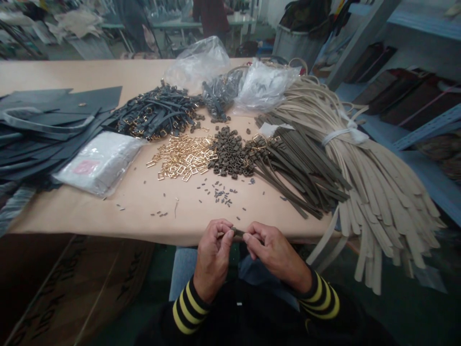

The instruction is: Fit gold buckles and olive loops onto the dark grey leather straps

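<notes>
Both hands meet at the table's front edge over a short dark olive strap [238, 232]. My left hand [215, 252] pinches its left end between thumb and fingers. My right hand [272, 247] is closed on the strap a little to the right. Most of the strap is hidden by the fingers. Just beyond the hands lie small dark oblong pieces [223, 194], scattered on the tabletop. Farther back are a pile of gold buckles [185, 156] and a heap of dark olive strap loops [232, 151].
Olive straps [302, 166] and a tied bundle of beige straps [374, 192] fill the right side, some hanging over the edge. Black buckled straps [154, 110], dark flat sheets [43, 125] and a wrapped white packet [99, 161] lie left. Plastic bags [266, 86] sit behind.
</notes>
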A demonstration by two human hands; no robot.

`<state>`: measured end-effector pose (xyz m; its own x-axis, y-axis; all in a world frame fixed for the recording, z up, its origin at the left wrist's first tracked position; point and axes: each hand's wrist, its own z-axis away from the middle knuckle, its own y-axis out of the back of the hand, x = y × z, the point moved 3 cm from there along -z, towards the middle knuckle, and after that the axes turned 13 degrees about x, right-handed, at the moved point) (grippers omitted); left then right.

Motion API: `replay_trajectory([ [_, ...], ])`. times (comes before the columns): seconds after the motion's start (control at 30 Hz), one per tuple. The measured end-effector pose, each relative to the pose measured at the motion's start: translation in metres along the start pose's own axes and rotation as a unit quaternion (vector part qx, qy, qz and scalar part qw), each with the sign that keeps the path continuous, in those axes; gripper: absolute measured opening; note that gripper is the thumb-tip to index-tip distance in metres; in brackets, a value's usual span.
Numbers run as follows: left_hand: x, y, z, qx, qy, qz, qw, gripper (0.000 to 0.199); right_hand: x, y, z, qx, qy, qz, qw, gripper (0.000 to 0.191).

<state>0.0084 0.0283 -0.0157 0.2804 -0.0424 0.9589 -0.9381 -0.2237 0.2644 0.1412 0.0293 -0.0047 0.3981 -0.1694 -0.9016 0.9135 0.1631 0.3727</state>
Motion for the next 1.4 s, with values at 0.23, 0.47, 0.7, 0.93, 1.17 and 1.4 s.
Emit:
replay_trajectory([
  [0.23,-0.008,-0.005,0.007,-0.057,0.035,0.032,0.997,0.012,0.001,-0.005,0.001,0.019,0.105,0.112,0.988,0.016],
  [0.47,-0.022,-0.003,0.003,-0.033,0.217,0.158,0.963,0.019,0.009,-0.009,-0.005,-0.031,0.089,0.024,0.995,0.014],
  [0.7,-0.028,-0.007,0.003,-0.173,0.263,0.164,0.935,0.032,0.01,-0.013,-0.005,-0.112,0.077,0.017,0.991,0.016],
  [0.93,-0.025,0.007,-0.006,-0.162,0.192,0.03,0.968,0.036,0.007,-0.017,-0.013,-0.12,0.056,0.039,0.99,0.011],
  [1.17,-0.02,0.016,-0.04,-0.144,0.119,-0.049,0.981,0.032,0.009,-0.008,-0.034,-0.112,0.022,0.045,0.992,0.016],
  [1.4,-0.03,0.044,-0.14,0.051,-0.196,-0.372,0.906,0.018,0.026,-0.009,-0.051,-0.102,-0.061,-0.043,0.992,0.023],
])
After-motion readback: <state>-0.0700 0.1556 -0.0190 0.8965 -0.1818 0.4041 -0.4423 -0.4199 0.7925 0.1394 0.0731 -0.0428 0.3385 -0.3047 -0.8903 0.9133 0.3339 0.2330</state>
